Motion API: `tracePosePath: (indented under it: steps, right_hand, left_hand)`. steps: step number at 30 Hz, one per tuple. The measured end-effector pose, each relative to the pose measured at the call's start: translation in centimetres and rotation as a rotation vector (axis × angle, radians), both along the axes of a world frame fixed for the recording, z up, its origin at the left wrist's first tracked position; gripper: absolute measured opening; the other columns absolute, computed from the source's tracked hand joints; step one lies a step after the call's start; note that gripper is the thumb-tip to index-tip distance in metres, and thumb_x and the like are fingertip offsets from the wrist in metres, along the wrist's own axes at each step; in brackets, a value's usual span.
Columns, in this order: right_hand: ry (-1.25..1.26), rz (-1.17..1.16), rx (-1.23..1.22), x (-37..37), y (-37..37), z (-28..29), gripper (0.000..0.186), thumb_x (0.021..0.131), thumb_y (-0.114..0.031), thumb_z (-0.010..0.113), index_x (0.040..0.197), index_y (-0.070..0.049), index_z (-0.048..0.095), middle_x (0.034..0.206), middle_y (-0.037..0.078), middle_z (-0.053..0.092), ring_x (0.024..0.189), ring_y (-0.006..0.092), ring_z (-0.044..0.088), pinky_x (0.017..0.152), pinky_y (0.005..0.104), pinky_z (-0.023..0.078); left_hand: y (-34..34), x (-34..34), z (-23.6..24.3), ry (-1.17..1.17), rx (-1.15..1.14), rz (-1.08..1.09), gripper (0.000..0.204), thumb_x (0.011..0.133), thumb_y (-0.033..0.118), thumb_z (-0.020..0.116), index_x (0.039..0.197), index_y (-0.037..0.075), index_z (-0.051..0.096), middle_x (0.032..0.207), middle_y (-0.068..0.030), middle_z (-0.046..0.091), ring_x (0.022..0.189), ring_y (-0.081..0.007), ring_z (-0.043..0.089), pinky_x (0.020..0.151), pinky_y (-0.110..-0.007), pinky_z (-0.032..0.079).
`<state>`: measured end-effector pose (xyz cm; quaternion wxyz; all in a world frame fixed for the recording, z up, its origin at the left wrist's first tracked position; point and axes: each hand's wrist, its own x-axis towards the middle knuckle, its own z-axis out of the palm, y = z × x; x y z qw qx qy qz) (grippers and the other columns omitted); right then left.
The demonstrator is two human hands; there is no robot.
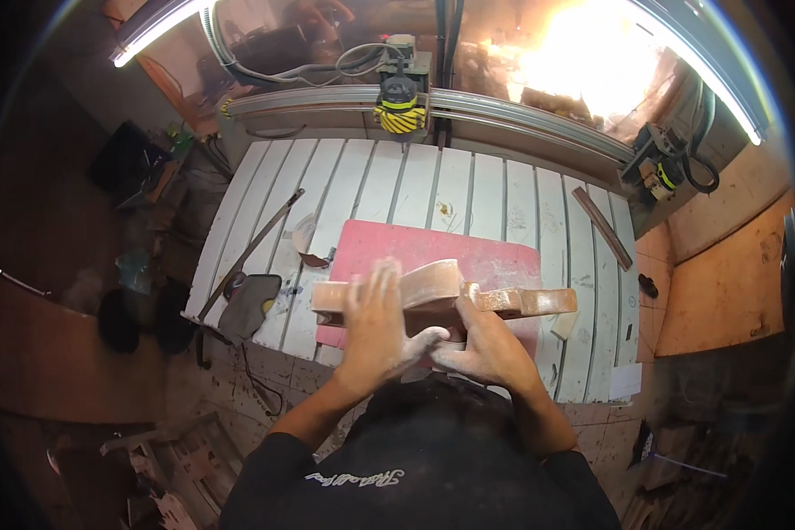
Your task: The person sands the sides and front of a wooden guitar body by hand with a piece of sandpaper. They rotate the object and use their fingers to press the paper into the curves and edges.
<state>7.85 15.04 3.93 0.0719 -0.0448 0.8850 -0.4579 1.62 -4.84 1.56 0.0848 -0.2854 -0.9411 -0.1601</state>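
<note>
A long, shaped wooden piece (543, 301) with pale dust on it lies crosswise over a pink board (442, 246). My left hand (375, 327) is on the piece's left part, with its fingers upward and smeared by motion. My right hand (490, 344) grips the piece near its middle from the front, its thumb low and close to my left thumb. Pale powder coats both hands. A small pale offcut (563, 325) lies by the piece's right end.
The slatted white bed (521, 194) carries a long bar (265, 238) and grey cloth-like item (249, 314) at left, and a brown strip (601, 225) at right. Behind it run a machine rail (503, 110) and tool head (400, 110). A wooden panel (724, 300) stands at right.
</note>
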Motion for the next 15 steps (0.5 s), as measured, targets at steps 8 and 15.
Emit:
tracePosePath:
  steps: [8, 15]
  right_hand:
    - [0.374, 0.185, -0.110, 0.1, 0.1, -1.9, 0.086, 0.079, -0.022, 0.079, 0.147, 0.011, 0.037, 0.099, 0.029, 0.071, 0.088, 0.0461, 0.071, 0.078, 0.0464, 0.057]
    - [-0.027, -0.026, 0.041, 0.8, -0.1, -1.4, 0.069, 0.083, -0.017, 0.078, 0.135, 0.012, 0.043, 0.081, 0.024, 0.070, 0.076, 0.0412, 0.072, 0.065, 0.0451, 0.054]
  left_hand:
    - [3.3, -1.2, 3.9, 0.023, 0.280, -0.602, 0.096, 0.094, 0.071, 0.057, 0.155, -0.002, 0.044, 0.159, -0.0309, 0.041, 0.151, -0.0476, 0.035, 0.124, -0.057, 0.027]
    - [2.2, 0.3, 0.5, -0.110, 0.650, -0.288, 0.083, 0.092, 0.044, 0.075, 0.152, -0.005, 0.045, 0.157, -0.0249, 0.048, 0.149, -0.0389, 0.041, 0.122, -0.058, 0.031]
